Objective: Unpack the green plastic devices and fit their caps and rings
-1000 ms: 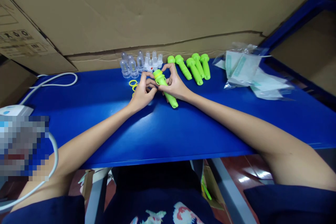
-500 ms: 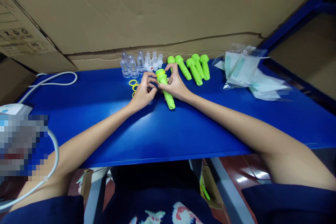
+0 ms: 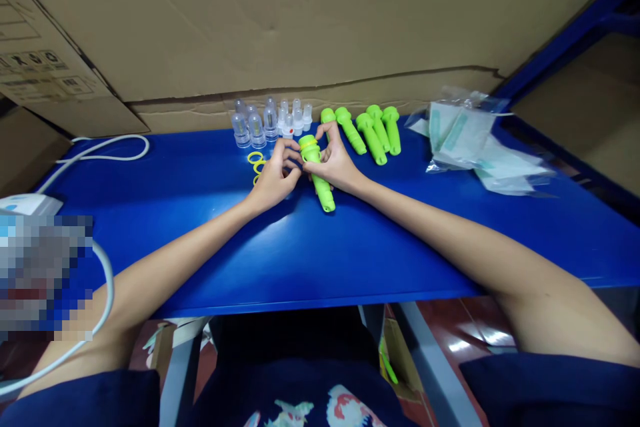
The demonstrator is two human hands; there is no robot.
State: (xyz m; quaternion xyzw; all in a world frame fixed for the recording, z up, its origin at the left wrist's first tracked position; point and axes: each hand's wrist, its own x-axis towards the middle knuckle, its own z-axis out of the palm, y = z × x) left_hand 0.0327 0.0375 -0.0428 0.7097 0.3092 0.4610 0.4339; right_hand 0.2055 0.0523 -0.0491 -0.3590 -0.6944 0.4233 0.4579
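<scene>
My right hand [image 3: 336,163] grips a bright green plastic handle [image 3: 317,177] by its upper part, its lower end resting on the blue table [image 3: 200,227]. My left hand [image 3: 274,177] pinches a yellow ring [image 3: 306,145] that sits around the handle's wide head. Loose yellow rings [image 3: 256,161] lie on the table just left of my left hand.
Several more green handles [image 3: 370,128] lie in a row behind my right hand. Clear plastic caps [image 3: 267,121] stand at the back centre. Plastic bags [image 3: 475,147] are piled at the right. A white cable [image 3: 100,150] and a white device [image 3: 25,203] lie at left. Cardboard boxes [image 3: 300,20] wall off the back.
The green handle has turned more upright, its lower end swinging toward me. Both hands stay on its head with the yellow ring.
</scene>
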